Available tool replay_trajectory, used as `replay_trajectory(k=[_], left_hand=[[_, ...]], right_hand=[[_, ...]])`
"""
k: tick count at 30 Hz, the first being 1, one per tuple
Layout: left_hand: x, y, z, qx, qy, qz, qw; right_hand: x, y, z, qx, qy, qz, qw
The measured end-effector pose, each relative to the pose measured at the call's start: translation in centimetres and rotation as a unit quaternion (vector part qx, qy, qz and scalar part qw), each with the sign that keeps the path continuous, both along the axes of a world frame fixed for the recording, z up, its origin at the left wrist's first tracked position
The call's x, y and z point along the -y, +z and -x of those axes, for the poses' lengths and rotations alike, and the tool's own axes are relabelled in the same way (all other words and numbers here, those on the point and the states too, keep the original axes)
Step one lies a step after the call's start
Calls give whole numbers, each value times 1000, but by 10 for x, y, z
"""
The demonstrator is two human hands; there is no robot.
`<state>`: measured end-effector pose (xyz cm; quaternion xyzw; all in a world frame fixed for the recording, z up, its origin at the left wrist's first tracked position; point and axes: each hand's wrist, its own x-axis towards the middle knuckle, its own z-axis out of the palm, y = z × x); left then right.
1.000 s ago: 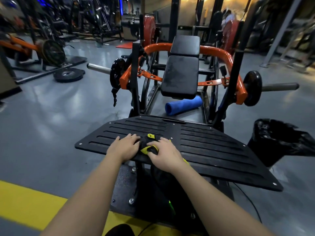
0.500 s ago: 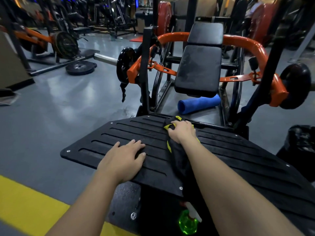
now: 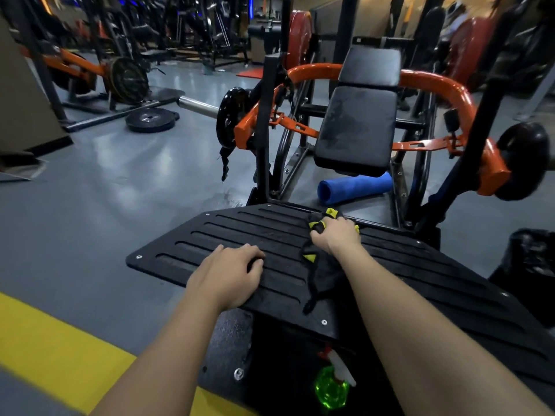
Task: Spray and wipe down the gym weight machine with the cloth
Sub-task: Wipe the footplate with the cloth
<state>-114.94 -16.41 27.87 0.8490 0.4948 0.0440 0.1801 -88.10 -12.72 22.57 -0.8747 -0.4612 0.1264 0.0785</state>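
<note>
The weight machine has a black ribbed footplate [image 3: 228,235] in front of me, a black padded seat [image 3: 357,127] and orange arms [image 3: 450,91] behind it. My right hand [image 3: 335,235] presses a black and yellow cloth [image 3: 321,265] against the far edge of the footplate; the cloth trails back toward me under my forearm. My left hand [image 3: 231,271] lies flat on the near left part of the plate, fingers apart, holding nothing. A green spray bottle [image 3: 332,385] with a white and red nozzle stands on the floor base below the plate.
A blue rolled mat [image 3: 354,187] lies under the seat. A black bin [image 3: 528,265] with a bag stands at the right. Loose weight plates [image 3: 150,118] lie on the grey floor at the left, with other machines behind. A yellow floor stripe [image 3: 60,340] runs near me.
My right hand has pushed the cloth from the near middle of the footplate to its far edge. My left hand has come off the cloth and rests flat on the plate.
</note>
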Motion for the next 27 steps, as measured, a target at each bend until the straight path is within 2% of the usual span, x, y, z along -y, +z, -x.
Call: replay_trajectory(k=[9, 15, 27], left_hand=[[9, 8, 6, 32, 32, 24, 999], [2, 0, 2, 15, 36, 35, 999], [-9, -8, -2, -2, 31, 11, 999]], right_hand=[[116, 36, 57, 4, -2, -17, 1000], [173, 45, 78, 31, -3, -33, 999], [100, 22, 48, 31, -46, -38, 998]])
